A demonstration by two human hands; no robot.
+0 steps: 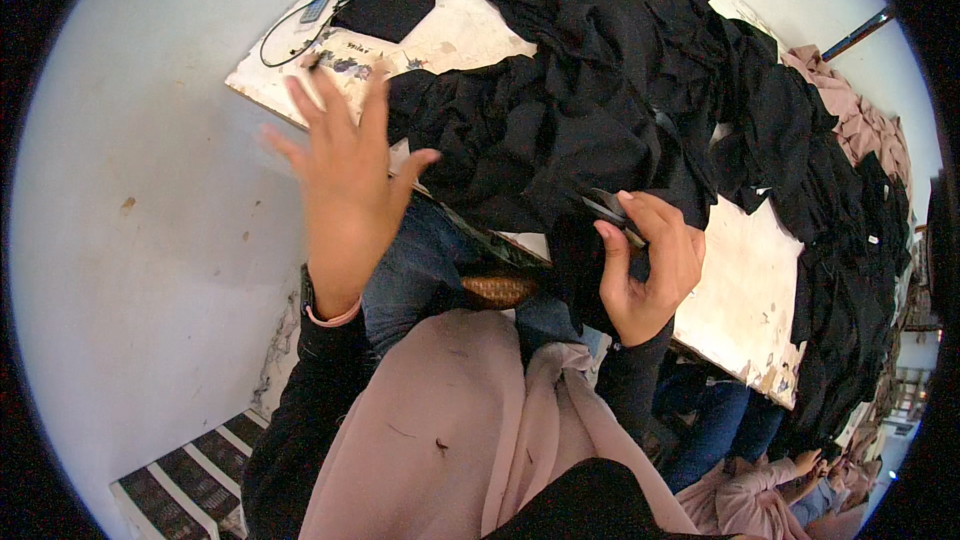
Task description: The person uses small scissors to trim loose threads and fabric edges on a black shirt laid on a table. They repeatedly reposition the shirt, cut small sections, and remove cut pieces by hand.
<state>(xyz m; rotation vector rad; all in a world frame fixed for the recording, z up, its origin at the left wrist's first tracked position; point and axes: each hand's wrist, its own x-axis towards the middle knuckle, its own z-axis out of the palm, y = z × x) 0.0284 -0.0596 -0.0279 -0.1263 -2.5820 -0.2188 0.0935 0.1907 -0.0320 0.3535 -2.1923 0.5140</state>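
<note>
My left hand (pixel 345 175) is raised with its fingers spread wide and nothing in it, slightly blurred, beside the table's left corner. Between the thumb and fingers of my right hand (pixel 655 265) is a small pair of thread snips (pixel 606 208), their dark blades pointing up and left. The snips are just over a large heap of black fabric (pixel 600 130). Part of this fabric hangs over the table's near edge, below the snips. Whether the blades touch the cloth I cannot tell.
Black garments spread across the worn white table (pixel 745 285). A small keypad device (pixel 316 8) and a black cable (pixel 266 48) lie at the far left. Pink fabric (pixel 850 110) is piled at the right. Another person (pixel 755 495) sits at the lower right. A wall (pixel 150 210) runs along the left.
</note>
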